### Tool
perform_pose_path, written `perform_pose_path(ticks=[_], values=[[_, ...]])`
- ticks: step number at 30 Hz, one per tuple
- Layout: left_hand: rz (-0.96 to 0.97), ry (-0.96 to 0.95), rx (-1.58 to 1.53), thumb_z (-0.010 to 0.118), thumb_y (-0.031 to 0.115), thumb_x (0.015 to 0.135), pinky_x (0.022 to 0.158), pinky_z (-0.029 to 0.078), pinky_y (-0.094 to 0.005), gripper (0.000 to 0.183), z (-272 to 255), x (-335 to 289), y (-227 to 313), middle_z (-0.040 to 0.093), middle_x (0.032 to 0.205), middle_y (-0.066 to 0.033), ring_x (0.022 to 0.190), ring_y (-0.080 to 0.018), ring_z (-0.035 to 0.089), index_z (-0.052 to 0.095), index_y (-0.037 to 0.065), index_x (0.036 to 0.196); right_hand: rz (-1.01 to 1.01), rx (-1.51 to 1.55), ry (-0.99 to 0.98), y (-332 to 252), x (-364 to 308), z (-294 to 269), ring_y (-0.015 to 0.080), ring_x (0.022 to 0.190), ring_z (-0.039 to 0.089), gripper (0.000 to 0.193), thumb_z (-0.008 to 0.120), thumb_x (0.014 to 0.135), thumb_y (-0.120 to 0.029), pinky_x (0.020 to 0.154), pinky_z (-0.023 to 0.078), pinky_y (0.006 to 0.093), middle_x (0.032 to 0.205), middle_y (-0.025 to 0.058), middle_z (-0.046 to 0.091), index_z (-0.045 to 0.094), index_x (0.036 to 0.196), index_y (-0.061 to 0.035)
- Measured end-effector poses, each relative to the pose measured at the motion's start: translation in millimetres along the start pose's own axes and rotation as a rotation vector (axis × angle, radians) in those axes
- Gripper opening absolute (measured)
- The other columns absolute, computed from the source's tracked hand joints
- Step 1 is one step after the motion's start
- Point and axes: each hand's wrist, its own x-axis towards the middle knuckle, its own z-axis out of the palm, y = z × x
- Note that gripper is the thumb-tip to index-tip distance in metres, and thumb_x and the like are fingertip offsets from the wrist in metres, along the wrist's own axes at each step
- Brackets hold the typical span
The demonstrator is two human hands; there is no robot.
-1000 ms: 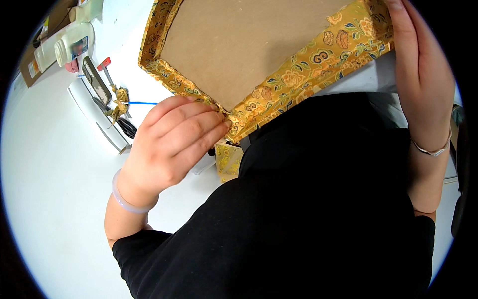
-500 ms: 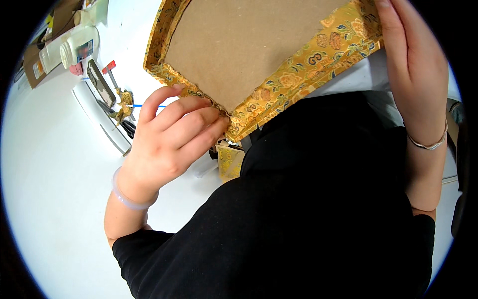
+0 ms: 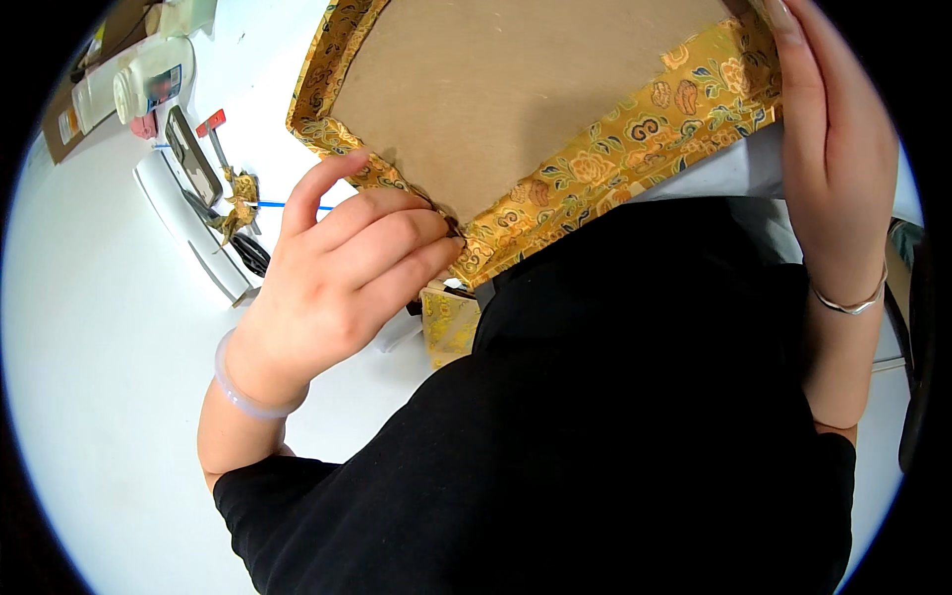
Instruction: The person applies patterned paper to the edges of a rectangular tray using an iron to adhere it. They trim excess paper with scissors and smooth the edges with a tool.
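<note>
Off to my left, on my white table (image 3: pixel 99 387), I have a white bottle (image 3: pixel 139 74) lying on its side, its cap toward me, with a cloudy container (image 3: pixel 188 14) just beyond it. A piece of brown cardboard (image 3: pixel 61 145) sits left of the bottle, and a small pink thing (image 3: pixel 144 126) lies right by its cap. Nearer me I see a dark, flat, phone-like device (image 3: pixel 195 157) beside a long white object (image 3: pixel 183 228), a red-ended tool (image 3: pixel 211 122), a crumpled gold scrap (image 3: pixel 239 206) with a thin blue stick (image 3: pixel 276 205) reaching out from it, and a looped black cable (image 3: pixel 255 260). By my waist there's a yellow patterned piece (image 3: pixel 451 329), partly hidden.
</note>
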Motion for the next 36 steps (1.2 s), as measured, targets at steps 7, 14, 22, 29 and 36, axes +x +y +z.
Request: perform_pose_path(ticks=[7, 14, 22, 29, 36], values=[[0.0, 0.008, -0.042, 0.075, 0.009, 0.086, 0.115, 0.044, -0.0501, 0.021, 6.0, -5.4, 3.8, 0.073, 0.104, 0.0003, 0.108, -0.0208, 0.069, 0.078, 0.014, 0.106, -0.026, -0.005, -0.026, -17.5, 20.9, 8.7, 0.03, 0.128, 0.063, 0.029, 0.049, 0.111, -0.015, 0.11, 0.049, 0.0387, 0.137, 0.0146, 0.068, 0.07, 0.127, -0.0033], [0.004, 0.014, -0.094, 0.074, 0.01, 0.085, 0.115, 0.043, -0.0499, 0.022, 7.8, -5.2, -3.8, 0.073, 0.106, -0.0001, 0.107, -0.0211, 0.068, 0.077, 0.014, 0.107, -0.03, -0.008, -0.038, 3.4, 10.7, 4.7, 0.0298, 0.129, 0.063, 0.03, 0.049, 0.111, -0.015, 0.11, 0.049, 0.0386, 0.138, 0.0146, 0.067, 0.07, 0.128, -0.0034], [0.05, 0.011, -0.119, 0.076, 0.01, 0.084, 0.112, 0.045, -0.0511, 0.023, 10.3, -3.5, -8.5, 0.07, 0.108, -0.0004, 0.105, -0.0223, 0.068, 0.077, 0.016, 0.106, -0.016, -0.017, -0.072, 23.9, -11.6, -9.5, 0.0296, 0.129, 0.063, 0.03, 0.048, 0.111, -0.015, 0.11, 0.049, 0.0385, 0.138, 0.0145, 0.067, 0.07, 0.129, -0.0036], [0.042, 0.073, -0.176, 0.075, 0.008, 0.076, 0.106, 0.049, -0.0464, 0.021, 17.7, -5.1, -11.4, 0.067, 0.104, -0.0012, 0.098, -0.0209, 0.065, 0.075, 0.014, 0.096, 0.007, -0.006, -0.08, 34.5, -32.7, -19.2, 0.0294, 0.13, 0.063, 0.031, 0.048, 0.112, -0.015, 0.111, 0.049, 0.0384, 0.139, 0.0144, 0.067, 0.07, 0.129, -0.0037], [0.086, 0.018, -0.225, 0.074, 0.008, 0.078, 0.105, 0.048, -0.0466, 0.024, 15.2, -1.0, -17.0, 0.067, 0.106, -0.0026, 0.101, -0.0226, 0.065, 0.077, 0.016, 0.101, 0.024, 0.0, -0.104, 65.2, -67.0, -43.9, 0.0292, 0.13, 0.063, 0.031, 0.047, 0.112, -0.016, 0.111, 0.049, 0.0383, 0.139, 0.0143, 0.067, 0.07, 0.13, -0.0038]])
